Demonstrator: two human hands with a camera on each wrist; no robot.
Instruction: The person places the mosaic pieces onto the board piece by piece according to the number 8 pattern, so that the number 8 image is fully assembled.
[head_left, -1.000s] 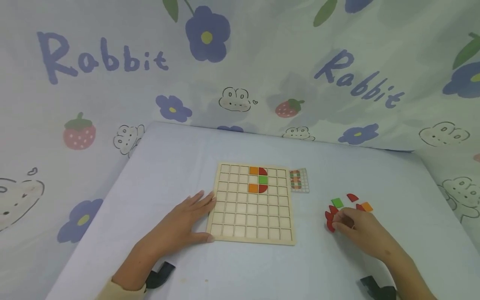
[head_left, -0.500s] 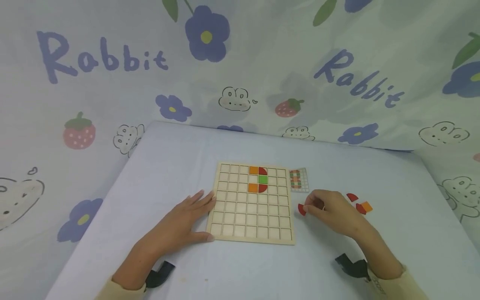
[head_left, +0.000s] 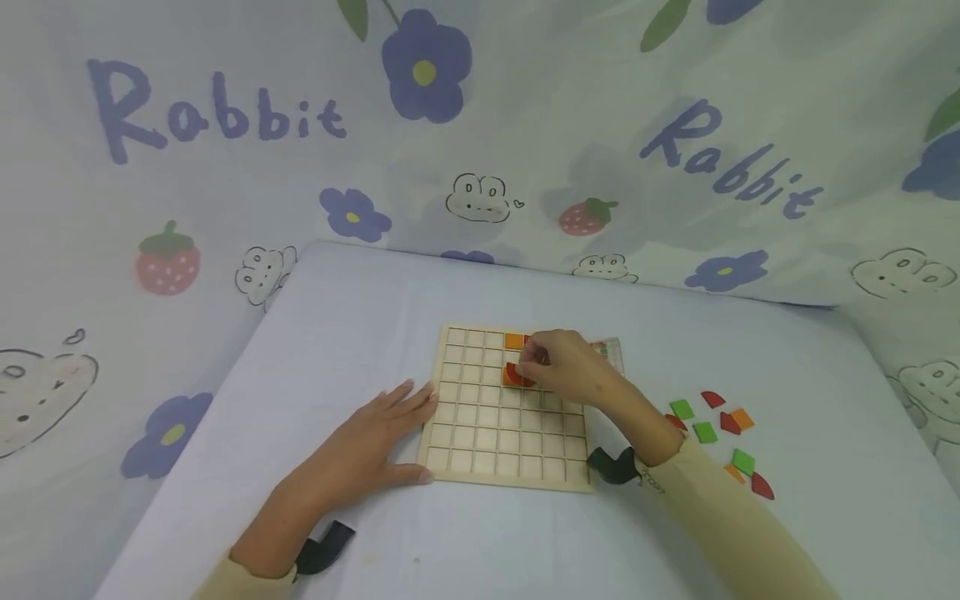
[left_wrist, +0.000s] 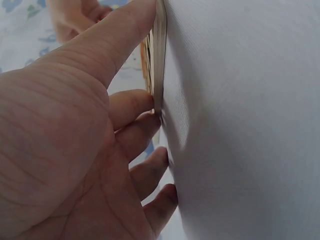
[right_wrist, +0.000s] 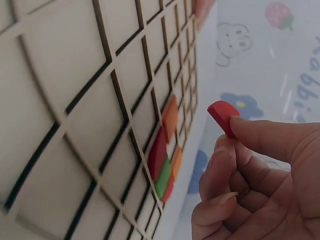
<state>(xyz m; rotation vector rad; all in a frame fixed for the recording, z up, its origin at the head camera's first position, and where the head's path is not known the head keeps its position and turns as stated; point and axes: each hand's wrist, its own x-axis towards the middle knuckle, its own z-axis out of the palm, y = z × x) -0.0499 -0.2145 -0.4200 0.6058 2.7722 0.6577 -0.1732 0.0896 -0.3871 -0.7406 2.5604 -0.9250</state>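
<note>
- Fingers of the right hand [head_left: 566,367]: thumb and forefinger pinch one red piece [right_wrist: 224,116] with a flat side and a rounded edge, holding it above the board, apart from its surface.
- Fingers of the left hand [head_left: 367,442]: spread and nearly straight, thumb and fingertips against the left edge of the board, with nothing gripped.
- One board [head_left: 480,417]: pale, wood-like, nearly square, its raised ribs making seven columns by seven rows.
- Five pieces seated in it: two orange squares [right_wrist: 170,120], two red inlays [right_wrist: 157,157], one green inlay [right_wrist: 162,179], all smooth and flat.
- Loose on the bench [head_left: 360,333], right of the board: three green squares [head_left: 705,432], two orange bits [head_left: 741,418], at least four red wedges [head_left: 762,485]; the arm may cover others.
- One grid-printed card [head_left: 617,352], partly hidden, just beside the board's right edge.
- White, finely textured cloth covers the bench.
</note>
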